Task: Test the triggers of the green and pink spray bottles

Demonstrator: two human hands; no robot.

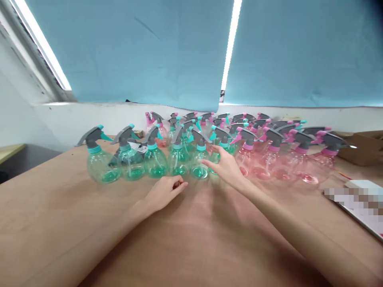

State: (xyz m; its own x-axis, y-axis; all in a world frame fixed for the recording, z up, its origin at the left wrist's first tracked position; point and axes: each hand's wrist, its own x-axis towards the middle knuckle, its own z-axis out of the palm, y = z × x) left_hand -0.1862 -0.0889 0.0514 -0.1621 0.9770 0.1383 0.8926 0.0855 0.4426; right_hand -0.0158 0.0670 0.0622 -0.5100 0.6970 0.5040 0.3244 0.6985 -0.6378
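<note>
Here on the head view, the right hand (228, 165) is up at the front line of spray bottles, thumb and fingers parted, the thumb overlapping the fifth green bottle (199, 172) from the left! Is it touching? Can't tell from here. The fingertips reach up beside that bottle's collar, and the sixth green bottle (222, 137) stands partly behind the hand.

Down on the left, the left hand (164, 193) sits low over the wooden table (191, 243), fingers curled loosely inward, just in front of the green row. Pink bottles (309, 170) carry the line on to the right, slightly blurred, with more sprayers (191, 115) packed behind.

Now the print: a white printed piece (139, 147) shows behind the second and third green bottles, its dark marks too small to read. Far right, a flat panel (369, 221) lies with its face pixelated beyond reading, near a brown cardboard box (362, 148).
</note>
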